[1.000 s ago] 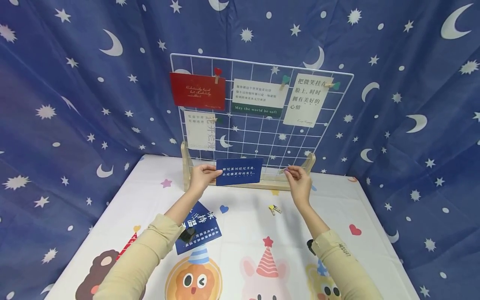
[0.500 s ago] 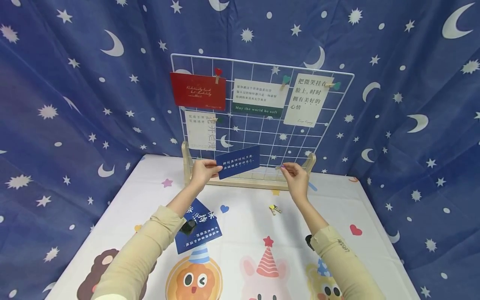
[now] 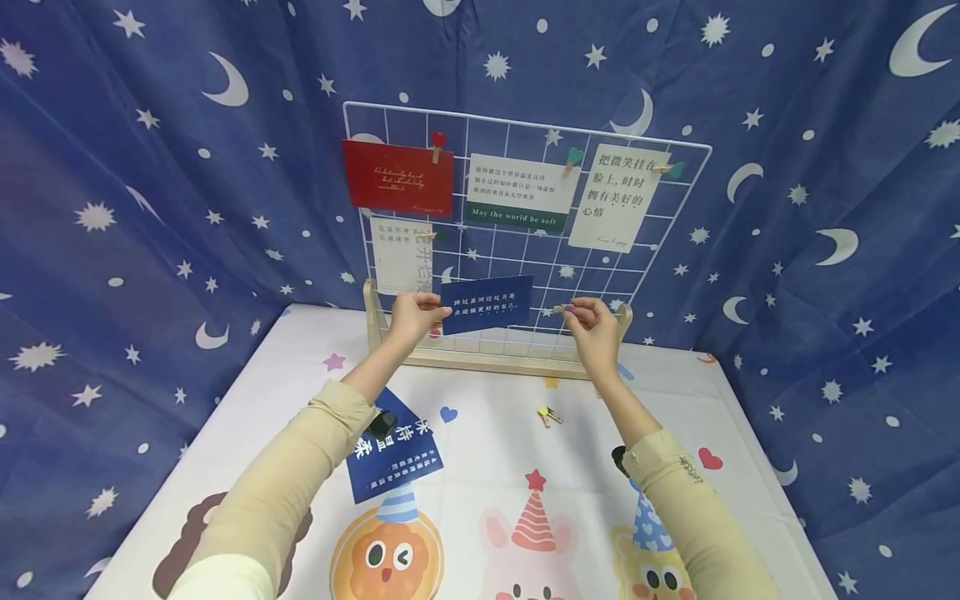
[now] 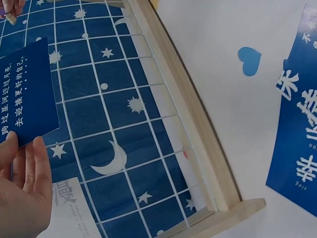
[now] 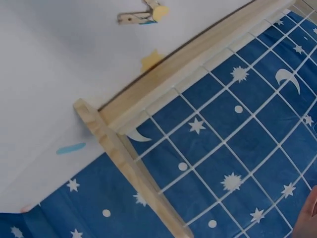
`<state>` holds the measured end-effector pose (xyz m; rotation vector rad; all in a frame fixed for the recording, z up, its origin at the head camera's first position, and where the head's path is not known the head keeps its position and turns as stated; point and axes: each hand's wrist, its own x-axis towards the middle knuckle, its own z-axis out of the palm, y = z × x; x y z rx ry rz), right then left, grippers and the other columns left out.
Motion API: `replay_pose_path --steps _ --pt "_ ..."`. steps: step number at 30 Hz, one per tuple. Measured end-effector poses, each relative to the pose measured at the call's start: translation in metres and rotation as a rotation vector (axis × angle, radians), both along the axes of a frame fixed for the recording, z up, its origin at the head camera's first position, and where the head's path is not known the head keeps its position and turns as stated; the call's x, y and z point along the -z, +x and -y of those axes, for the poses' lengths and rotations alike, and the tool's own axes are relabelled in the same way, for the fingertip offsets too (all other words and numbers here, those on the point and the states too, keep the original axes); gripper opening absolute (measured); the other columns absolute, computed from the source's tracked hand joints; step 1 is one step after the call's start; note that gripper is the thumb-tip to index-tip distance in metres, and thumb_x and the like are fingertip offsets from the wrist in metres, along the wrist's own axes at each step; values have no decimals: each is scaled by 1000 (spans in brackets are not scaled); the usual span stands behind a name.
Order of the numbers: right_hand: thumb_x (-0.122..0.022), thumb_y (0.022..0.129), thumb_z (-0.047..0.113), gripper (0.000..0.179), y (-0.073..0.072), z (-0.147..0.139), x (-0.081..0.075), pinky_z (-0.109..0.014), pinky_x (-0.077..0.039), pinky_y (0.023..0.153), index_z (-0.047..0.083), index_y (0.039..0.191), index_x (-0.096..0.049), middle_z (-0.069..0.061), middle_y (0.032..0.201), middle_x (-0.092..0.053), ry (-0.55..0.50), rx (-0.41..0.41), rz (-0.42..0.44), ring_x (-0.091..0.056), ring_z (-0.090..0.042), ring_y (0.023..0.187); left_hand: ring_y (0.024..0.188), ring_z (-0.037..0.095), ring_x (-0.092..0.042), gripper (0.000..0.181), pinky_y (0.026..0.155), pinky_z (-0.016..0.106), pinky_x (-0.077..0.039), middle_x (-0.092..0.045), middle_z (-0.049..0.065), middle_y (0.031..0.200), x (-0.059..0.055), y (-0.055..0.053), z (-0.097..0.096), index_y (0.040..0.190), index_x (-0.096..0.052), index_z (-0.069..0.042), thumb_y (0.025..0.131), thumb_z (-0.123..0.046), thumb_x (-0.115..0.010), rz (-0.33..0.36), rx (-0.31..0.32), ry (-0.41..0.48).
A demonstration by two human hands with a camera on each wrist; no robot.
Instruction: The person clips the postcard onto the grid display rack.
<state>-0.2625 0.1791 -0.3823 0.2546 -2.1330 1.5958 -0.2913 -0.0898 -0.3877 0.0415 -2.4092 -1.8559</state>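
Note:
A small blue card (image 3: pixel 491 304) with white writing is pinched at its left end by my left hand (image 3: pixel 415 319), thumb in front. It is held before the lower part of a white wire grid (image 3: pixel 585 275). In the left wrist view, the card (image 4: pixel 34 94) stands in front of the wires, with my left hand (image 4: pixel 27 188) at its lower end. My right hand (image 3: pixel 596 333) pinches a small wooden clothespin (image 3: pixel 559 309) with a purple part, to the right of the card. The right wrist view catches only a sliver of that hand (image 5: pixel 308 218).
A red card (image 3: pixel 397 179), a white-and-green card (image 3: pixel 517 192) and white cards (image 3: pixel 618 196) hang clipped on the grid. Its wooden base (image 3: pixel 495 361) stands on the table. Blue cards (image 3: pixel 397 467) lie front left; wooden clothespins with yellow (image 3: pixel 549 416) lie nearer the middle.
The blue card has risen along the grid; it tilted up at its right end, then levelled somewhat. My right hand has risen too, still pinching the clothespin.

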Motion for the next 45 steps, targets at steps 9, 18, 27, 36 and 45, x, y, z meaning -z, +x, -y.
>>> replay_pose_path --steps 9,18,27,36,45 --pt "-62 87 -3 22 -8 8 -21 -7 -49 71 -16 105 -60 -34 103 -63 -17 30 -17 -60 5 73 90 32 -67 31 72 20 -56 -64 26 110 -17 -14 -7 114 -61 8 87 -6 -65 -28 -36 -12" --pt "-60 87 -5 22 -44 14 -13 -10 -52 73 -15 107 -61 -34 108 -62 -182 48 -25 -61 9 72 82 28 -65 31 65 22 -55 -66 22 113 -19 -29 -16 115 -63 5 87 -9 -66 -51 -104 -36" --pt "-59 89 -1 20 -53 35 -23 -14 -54 76 -11 105 -63 -26 104 -67 -137 115 -112 -69 -20 86 60 13 -66 32 53 22 -54 -74 5 90 101 -170 0 100 -72 -9 73 -23 -81 -209 -132 120" --pt "-62 87 2 18 -64 53 -31 -7 -49 63 -9 101 -65 -25 93 -68 -127 203 -189 -55 2 64 91 20 -69 27 79 27 -56 -73 10 102 35 -108 -19 103 -72 -7 78 -17 -77 -136 -272 66" --pt "-63 87 4 18 -75 58 -37 -10 -51 61 -7 100 -66 -21 95 -70 -93 272 -210 -66 -29 70 100 29 -67 26 86 32 -54 -69 20 107 -22 -40 -37 107 -68 4 84 -8 -69 -176 -349 82"
